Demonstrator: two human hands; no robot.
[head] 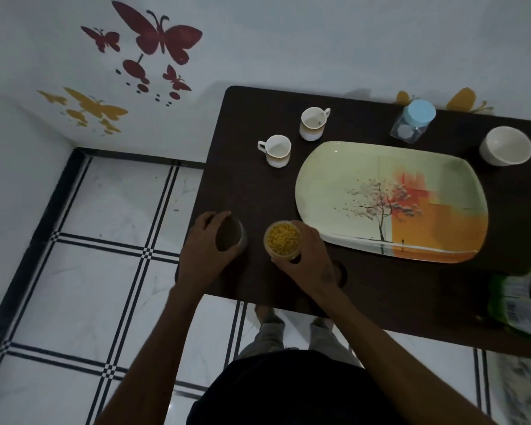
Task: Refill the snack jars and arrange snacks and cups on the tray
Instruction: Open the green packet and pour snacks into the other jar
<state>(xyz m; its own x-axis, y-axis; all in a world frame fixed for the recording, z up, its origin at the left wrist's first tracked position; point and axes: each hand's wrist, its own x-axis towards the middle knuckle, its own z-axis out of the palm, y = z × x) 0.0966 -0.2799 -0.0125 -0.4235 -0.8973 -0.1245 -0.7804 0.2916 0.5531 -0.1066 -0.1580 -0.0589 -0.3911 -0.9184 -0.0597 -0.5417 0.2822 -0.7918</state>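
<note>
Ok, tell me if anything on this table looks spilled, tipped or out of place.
Nothing looks spilled or broken. The jar with the blue lid seems to lean, though the wide lens may cause that. The tray is bare, and both cups and the bowl stand off it on the table.

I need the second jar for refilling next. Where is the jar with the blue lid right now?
In the head view, the jar with the blue lid stands at the table's far edge, just beyond the tray, between a cup and the white bowl.
</note>
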